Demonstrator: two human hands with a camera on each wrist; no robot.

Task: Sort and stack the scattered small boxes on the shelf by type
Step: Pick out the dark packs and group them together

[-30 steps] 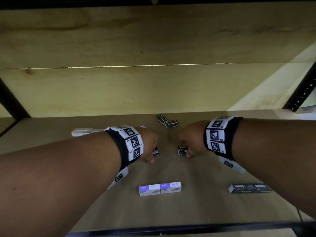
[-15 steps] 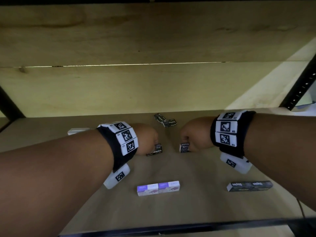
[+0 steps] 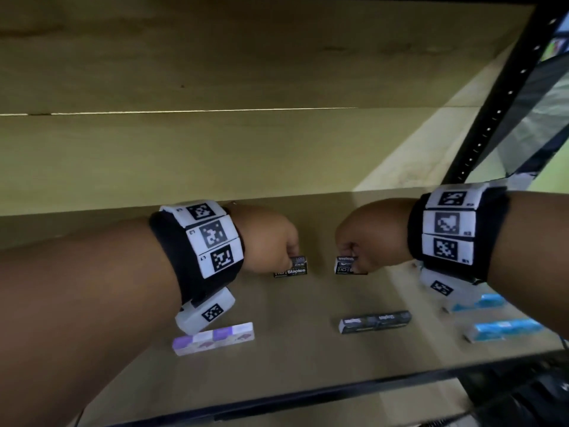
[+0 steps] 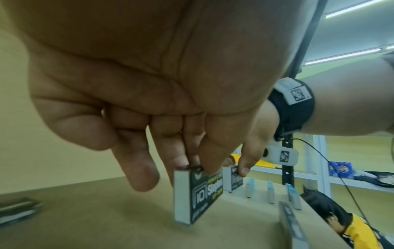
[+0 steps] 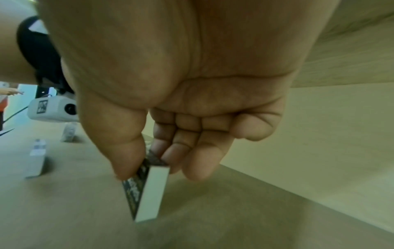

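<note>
My left hand (image 3: 286,246) pinches a small black staples box (image 3: 292,268) by its top edge, thumb in front and fingers behind; the left wrist view shows that box (image 4: 198,193) hanging upright just above the shelf board. My right hand (image 3: 349,245) pinches a second black staples box (image 3: 346,266) the same way, seen edge-on as the held box (image 5: 147,190) in the right wrist view. The two hands are level, about a hand's width apart, over the middle of the wooden shelf (image 3: 292,365).
A row of purple-and-white boxes (image 3: 214,338) lies front left. A row of black staples boxes (image 3: 375,322) lies front right. Blue-and-white boxes (image 3: 505,329) sit at the far right by the black upright post (image 3: 498,109). The black front rail (image 3: 308,396) bounds the shelf.
Both hands have lifted their black boxes off the board and drawn them toward the front. The view has swung right, bringing the blue boxes into sight.
</note>
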